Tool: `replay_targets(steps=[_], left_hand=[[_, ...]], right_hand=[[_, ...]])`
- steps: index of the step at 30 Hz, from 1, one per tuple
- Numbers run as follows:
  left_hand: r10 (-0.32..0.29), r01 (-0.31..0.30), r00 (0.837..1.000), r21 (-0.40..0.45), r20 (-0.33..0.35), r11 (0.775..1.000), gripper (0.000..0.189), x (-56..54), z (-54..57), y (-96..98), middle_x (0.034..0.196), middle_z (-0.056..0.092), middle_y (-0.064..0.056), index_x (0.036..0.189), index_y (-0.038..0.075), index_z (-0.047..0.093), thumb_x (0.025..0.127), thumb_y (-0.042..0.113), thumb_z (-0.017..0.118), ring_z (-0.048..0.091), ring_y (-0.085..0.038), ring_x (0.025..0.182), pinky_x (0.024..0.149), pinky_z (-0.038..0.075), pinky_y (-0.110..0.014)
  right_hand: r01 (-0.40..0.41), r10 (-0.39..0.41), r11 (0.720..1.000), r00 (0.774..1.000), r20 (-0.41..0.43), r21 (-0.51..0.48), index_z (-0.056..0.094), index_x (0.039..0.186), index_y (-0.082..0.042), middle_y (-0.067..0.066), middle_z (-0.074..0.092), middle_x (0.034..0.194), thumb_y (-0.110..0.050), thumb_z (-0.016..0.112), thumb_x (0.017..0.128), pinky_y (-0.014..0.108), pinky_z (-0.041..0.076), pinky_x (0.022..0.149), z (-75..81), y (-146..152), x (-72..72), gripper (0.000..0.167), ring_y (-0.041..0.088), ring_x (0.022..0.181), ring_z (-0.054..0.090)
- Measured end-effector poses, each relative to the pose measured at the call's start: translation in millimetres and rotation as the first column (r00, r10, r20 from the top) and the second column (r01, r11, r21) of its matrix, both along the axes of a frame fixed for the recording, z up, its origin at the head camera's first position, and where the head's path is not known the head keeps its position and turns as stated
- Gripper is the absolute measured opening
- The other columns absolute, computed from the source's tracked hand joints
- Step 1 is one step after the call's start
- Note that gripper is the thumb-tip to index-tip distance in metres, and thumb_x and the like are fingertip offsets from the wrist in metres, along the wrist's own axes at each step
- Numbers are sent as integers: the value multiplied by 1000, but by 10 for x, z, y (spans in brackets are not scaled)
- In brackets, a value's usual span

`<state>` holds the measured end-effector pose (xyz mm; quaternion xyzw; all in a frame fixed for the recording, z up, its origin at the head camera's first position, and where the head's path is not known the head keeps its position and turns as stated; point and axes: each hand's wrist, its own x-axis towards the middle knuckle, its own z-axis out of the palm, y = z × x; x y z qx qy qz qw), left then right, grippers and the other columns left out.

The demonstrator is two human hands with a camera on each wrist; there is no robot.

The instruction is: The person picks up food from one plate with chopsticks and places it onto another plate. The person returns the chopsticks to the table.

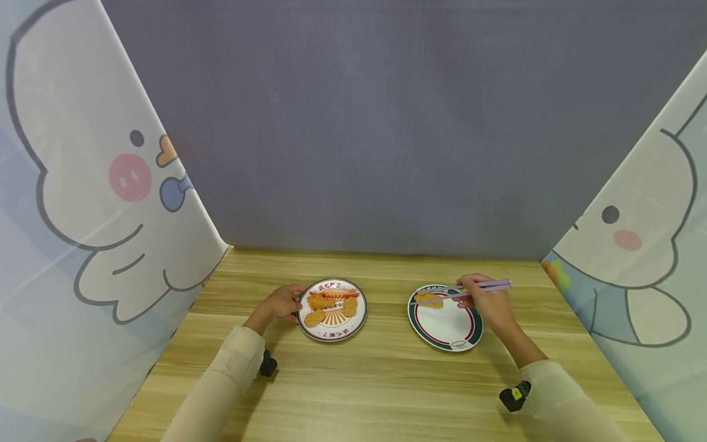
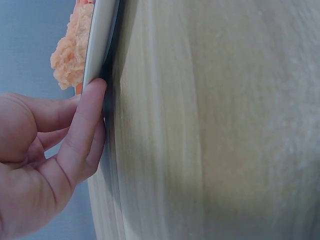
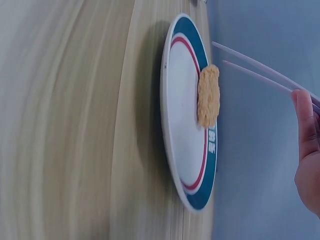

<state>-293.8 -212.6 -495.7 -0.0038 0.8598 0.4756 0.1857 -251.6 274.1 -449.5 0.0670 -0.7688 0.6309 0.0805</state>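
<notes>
Sleeves (image 1: 212, 393); left hand (image 1: 282, 302) pinches food-laden plate (image 1: 334, 333); right hand (image 1: 479, 298) holds chopsticks (image 1: 498, 285)

Right wrist view: right hand (image 3: 308, 167) and chopsticks (image 3: 265, 69) cut off at 3 o'clock. Left wrist view: left plate (image 2: 100, 42) cropped at 11, left hand (image 2: 47, 155) at 9.

Tabletop (image 1: 353, 393) and what lies on it

Surface: pale yellow-brown, wood-grained, streaks running side to side. Directly on it: patterned plate (image 1: 354, 324) at left, white with red lettering and orange rays; green-banded plate (image 1: 444, 322) at right, white with red inner ring. Plates sit apart, both toward the far edge. Shadow falls on wood beside the green-banded plate's raised rim.
</notes>
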Motion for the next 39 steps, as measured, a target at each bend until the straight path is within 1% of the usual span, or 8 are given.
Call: replay_targets(steps=[4, 8, 13, 20, 25, 29, 33, 39], left_hand=[[-6, 6, 1000, -2, -12, 1000, 56, 3, -7, -4, 115, 54, -25, 149, -4, 45, 95, -10, 59, 67, -26, 82, 63, 67, -36], [-1, 1, 1000, -4, -14, 1000, 56, -2, -17, -3, 116, 55, -25, 149, -3, 45, 94, -10, 59, 68, -26, 82, 64, 67, -36], [1, -1, 1000, -10, -11, 1000, 56, -4, -11, -2, 116, 54, -25, 149, -2, 45, 95, -10, 59, 67, -26, 83, 64, 67, -36], [2, -2, 1000, -17, -8, 1000, 56, 0, 3, 7, 115, 54, -25, 149, -2, 45, 95, -10, 58, 67, -25, 79, 63, 67, -34], [-2, 2, 1000, -4, -6, 1000, 56, 7, 10, 13, 115, 54, -24, 149, -2, 46, 95, -10, 58, 66, -24, 79, 63, 67, -35], [-12, 12, 1000, 13, -11, 1000, 54, 15, 15, 10, 113, 54, -24, 148, -3, 46, 95, -11, 57, 65, -24, 80, 64, 67, -36], [-7, 7, 1000, 7, -12, 1000, 54, 15, 17, 9, 113, 54, -23, 148, -2, 47, 96, -11, 57, 65, -24, 80, 64, 67, -37], [0, 0, 1000, 1, -10, 1000, 55, 12, 8, 11, 114, 53, -24, 148, -1, 47, 95, -11, 57, 65, -24, 80, 63, 67, -36]], right_hand=[[-51, 50, 997, 999, -19, -51, 56, 113, 24, -8, 75, 81, -12, 52, 107, 28, 65, 57, -17, -101, -28, 37, 10, 66, 74], [-64, 63, 997, 998, -18, -40, 59, 112, 21, -7, 76, 83, -15, 52, 107, 29, 65, 59, -27, -196, -49, 37, 11, 69, 75], [-70, 70, 997, 997, -17, -13, 61, 113, 19, -9, 75, 82, -18, 55, 106, 28, 65, 59, -28, -332, -71, 39, 8, 68, 74], [-114, 113, 992, 993, -21, -59, 59, 113, 23, -10, 75, 79, -16, 54, 106, 26, 65, 58, -62, -501, -117, 40, 6, 68, 73], [-135, 133, 988, 991, -27, -73, 58, 113, 23, -7, 76, 80, -18, 54, 106, 28, 65, 60, -64, -587, -123, 41, 11, 71, 75], [-164, 160, 980, 986, -43, -109, 61, 109, 20, -2, 77, 80, -16, 55, 106, 29, 65, 59, -55, -645, -125, 37, 15, 71, 76], [-176, 171, 974, 984, -49, -143, 61, 109, 22, 0, 76, 78, -15, 56, 105, 28, 65, 58, -52, -705, -133, 37, 14, 70, 76], [-171, 166, 973, 985, -44, -156, 61, 110, 22, -7, 76, 81, -13, 57, 105, 28, 65, 57, -45, -811, -150, 36, 14, 69, 76]])
